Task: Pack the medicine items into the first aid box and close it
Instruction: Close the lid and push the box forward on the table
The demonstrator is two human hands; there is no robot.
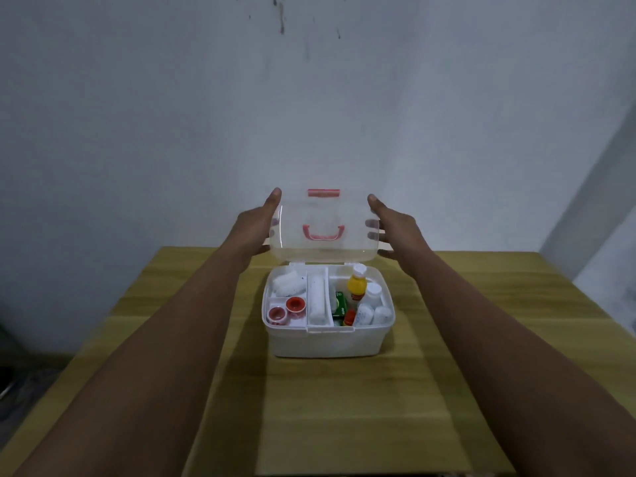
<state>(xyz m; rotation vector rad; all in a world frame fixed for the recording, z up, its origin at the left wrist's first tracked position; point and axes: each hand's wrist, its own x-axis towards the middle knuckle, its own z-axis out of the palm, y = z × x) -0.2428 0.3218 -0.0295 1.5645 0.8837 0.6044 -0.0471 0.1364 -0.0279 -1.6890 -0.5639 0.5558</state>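
A white first aid box (328,342) stands open in the middle of the wooden table (344,407). Its clear lid (323,249), with a red handle (323,233) and a red latch (323,193), stands upright behind it. My left hand (256,228) grips the lid's left edge and my right hand (392,228) grips its right edge. Inside lie a yellow bottle (356,286), white bottles (373,306), a green packet (340,304), two red tape rolls (285,309), a white roll (316,299) and white gauze (288,283).
A grey wall (309,115) rises right behind the table. The table's left edge drops to a dark floor (31,373) at the lower left. Bare tabletop lies in front of the box and on both sides.
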